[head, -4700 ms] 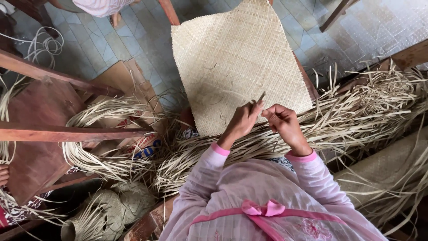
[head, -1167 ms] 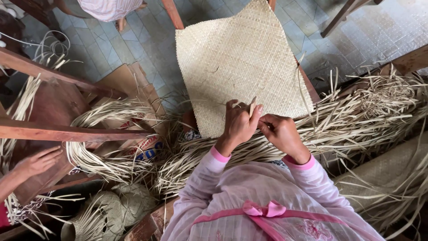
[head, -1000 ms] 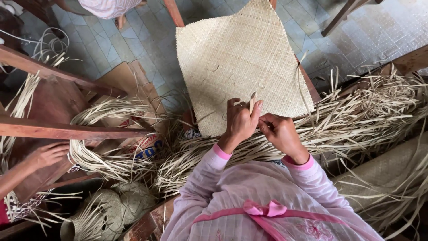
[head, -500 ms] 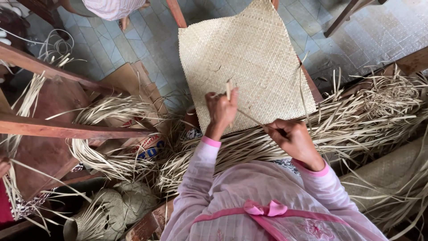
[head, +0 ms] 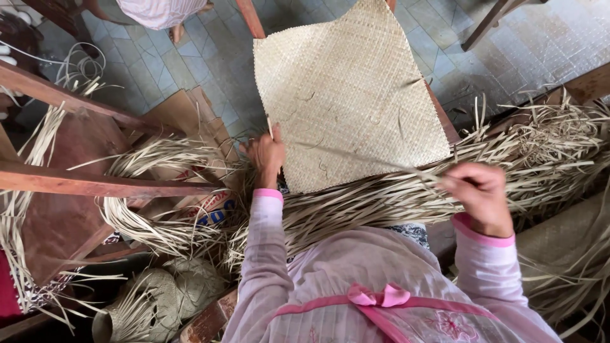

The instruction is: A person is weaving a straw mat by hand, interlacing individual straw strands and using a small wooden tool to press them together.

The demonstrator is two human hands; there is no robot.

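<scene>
A pale woven mat [head: 352, 89] lies spread in front of me, one corner pointing away. My left hand [head: 267, 155] is at the mat's near left edge, pinching one end of a thin straw strip [head: 356, 155]. That strip runs taut across the mat's lower edge to my right hand [head: 480, 194], which grips its other end above a thick bundle of loose dried strips [head: 406, 197] lying across my lap. Both sleeves are pink.
Wooden beams [head: 95, 184] cross at the left over coils of straw [head: 152, 209]. A small unfinished woven basket [head: 152, 305] sits at lower left. Another person's legs [head: 159, 13] stand on the tiled floor at the top. A chair leg [head: 486, 25] stands upper right.
My hands were together at the mat's near edge; they have spread apart, left hand going left and right hand going right, pulling a strip taut between them.
</scene>
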